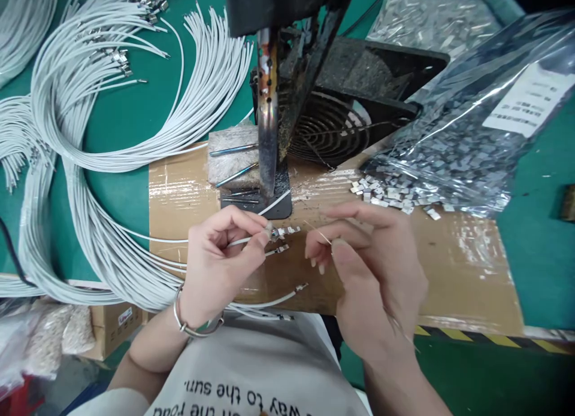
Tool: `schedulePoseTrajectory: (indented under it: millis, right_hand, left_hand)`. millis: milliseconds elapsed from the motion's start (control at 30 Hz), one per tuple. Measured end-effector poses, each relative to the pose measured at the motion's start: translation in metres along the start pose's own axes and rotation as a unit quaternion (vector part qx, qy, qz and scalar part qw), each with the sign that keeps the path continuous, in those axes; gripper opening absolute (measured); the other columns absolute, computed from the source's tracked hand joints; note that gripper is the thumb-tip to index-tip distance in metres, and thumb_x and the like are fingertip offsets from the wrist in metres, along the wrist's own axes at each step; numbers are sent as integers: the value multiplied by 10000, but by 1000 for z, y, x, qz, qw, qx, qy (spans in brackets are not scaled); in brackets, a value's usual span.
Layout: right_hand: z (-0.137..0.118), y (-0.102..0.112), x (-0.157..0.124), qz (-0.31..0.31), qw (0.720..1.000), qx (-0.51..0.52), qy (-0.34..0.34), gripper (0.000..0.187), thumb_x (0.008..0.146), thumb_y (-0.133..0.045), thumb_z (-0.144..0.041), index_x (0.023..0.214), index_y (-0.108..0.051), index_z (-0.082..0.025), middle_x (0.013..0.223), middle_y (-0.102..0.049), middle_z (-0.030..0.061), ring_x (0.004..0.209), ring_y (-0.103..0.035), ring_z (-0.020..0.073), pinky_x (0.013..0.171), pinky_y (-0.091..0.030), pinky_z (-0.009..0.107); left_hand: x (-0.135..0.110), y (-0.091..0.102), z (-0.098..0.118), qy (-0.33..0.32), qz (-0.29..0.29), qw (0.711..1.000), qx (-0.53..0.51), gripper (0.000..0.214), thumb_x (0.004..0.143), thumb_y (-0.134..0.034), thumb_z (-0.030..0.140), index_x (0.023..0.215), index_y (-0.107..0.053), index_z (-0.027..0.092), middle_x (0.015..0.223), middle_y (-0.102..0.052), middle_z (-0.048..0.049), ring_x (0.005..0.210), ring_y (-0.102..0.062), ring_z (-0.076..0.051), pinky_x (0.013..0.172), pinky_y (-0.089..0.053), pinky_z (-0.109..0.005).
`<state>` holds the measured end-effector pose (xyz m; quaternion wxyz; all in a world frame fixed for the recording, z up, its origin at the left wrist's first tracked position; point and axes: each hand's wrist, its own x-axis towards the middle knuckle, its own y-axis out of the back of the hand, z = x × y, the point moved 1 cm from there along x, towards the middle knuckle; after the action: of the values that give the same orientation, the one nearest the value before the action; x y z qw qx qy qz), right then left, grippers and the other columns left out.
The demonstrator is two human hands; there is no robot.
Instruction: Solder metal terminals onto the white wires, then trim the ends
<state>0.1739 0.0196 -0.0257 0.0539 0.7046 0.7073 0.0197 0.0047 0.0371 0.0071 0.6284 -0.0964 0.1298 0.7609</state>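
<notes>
My left hand (229,254) pinches a white cable near its end, where a small metal terminal (287,230) sticks out past the fingertips. Just below it lies another white cable end with a terminal (279,249). Between the thumb and index finger of my right hand (368,266) is a thin solder wire (318,230), its tip pointing toward the terminal but apart from it. Above my left hand, a soldering iron (268,134) hangs tip down from a stand, close to a black plate (281,206).
Bundled white cables (148,146) cover the left side. A dirty block (224,164) with metal rods sits beside the iron. Behind stands a black fan (332,128). Loose metal clips (390,194) spill from a plastic bag (476,134) onto the cardboard (467,272).
</notes>
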Motion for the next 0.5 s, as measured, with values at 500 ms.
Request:
schedulePoseTrajectory:
  millis: [500]
  right_hand:
    - [-14, -16, 13, 8, 999, 27, 27, 197, 924, -707, -69, 931, -680, -263, 1155, -778, 29, 1137, -737, 235, 987, -586, 392]
  left_hand:
    - [10, 0, 3, -17, 29, 999, -28, 157, 750, -786, 29, 696, -733, 166, 810, -778, -23, 658, -683, -80, 586, -540, -140]
